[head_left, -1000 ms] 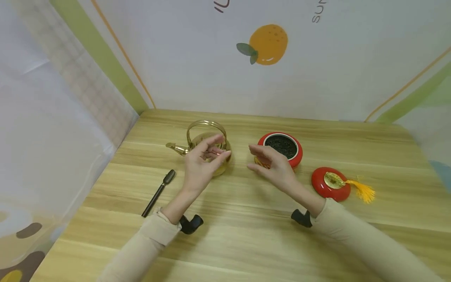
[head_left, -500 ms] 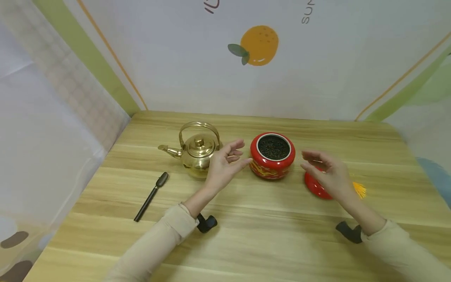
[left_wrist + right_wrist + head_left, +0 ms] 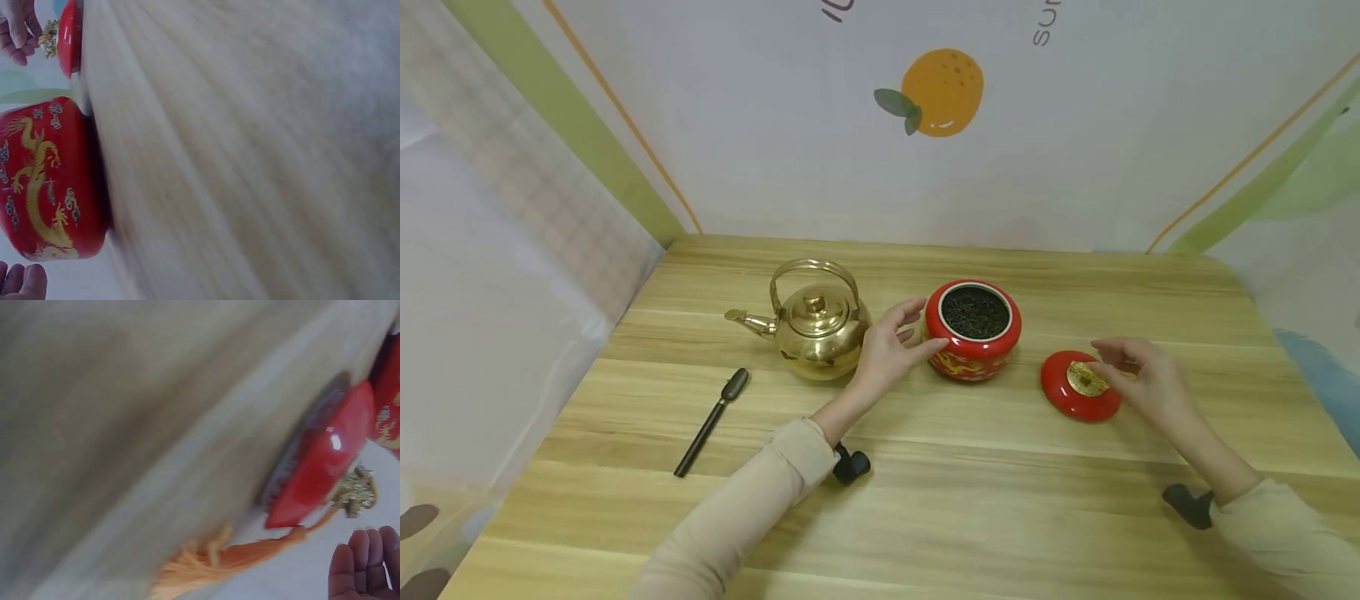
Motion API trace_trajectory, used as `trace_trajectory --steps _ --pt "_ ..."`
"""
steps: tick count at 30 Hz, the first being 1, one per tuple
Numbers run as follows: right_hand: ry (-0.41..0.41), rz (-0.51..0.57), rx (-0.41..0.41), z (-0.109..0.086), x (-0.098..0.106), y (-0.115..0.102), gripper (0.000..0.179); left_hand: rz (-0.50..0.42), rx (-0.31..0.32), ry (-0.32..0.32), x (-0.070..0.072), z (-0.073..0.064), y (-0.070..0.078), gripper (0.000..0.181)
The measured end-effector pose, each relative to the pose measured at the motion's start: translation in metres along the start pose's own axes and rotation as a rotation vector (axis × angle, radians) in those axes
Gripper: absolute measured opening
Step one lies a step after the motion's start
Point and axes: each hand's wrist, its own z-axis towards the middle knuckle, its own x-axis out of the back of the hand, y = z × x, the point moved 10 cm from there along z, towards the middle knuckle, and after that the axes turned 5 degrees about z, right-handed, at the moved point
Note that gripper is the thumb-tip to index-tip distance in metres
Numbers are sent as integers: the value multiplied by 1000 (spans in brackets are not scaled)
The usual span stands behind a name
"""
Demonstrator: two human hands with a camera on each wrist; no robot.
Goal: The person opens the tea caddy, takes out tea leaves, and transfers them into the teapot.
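A red jar (image 3: 973, 358) with a gold dragon stands uncovered, filled with dark loose tea leaves (image 3: 975, 313). My left hand (image 3: 891, 352) is at its left side, thumb and fingers spread. In the left wrist view a small gap shows between those fingertips (image 3: 32, 281) and the jar (image 3: 53, 181). Right of the jar lies its red lid (image 3: 1078, 398), topped by a gold knob (image 3: 1086, 379). My right hand (image 3: 1153, 390) hovers beside the knob with fingers extended, holding nothing. The lid's orange tassel (image 3: 219, 559) shows in the right wrist view; the hand hides it from the head view.
A brass kettle (image 3: 820, 342) with a raised handle stands left of the jar, spout leftward. In front of it lies a dark tea scoop (image 3: 713, 422). The wooden table (image 3: 955, 517) meets a printed cloth backdrop (image 3: 775, 167) behind.
My left hand has shifted from in front of the kettle to the jar's left side. My right hand has moved rightward from the jar to the lid. The head view has turned slightly.
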Motion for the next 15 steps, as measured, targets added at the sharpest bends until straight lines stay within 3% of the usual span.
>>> trace_trajectory --steps 15 --pt "-167 -125 -88 -8 -11 23 28 4 28 -19 -13 5 -9 65"
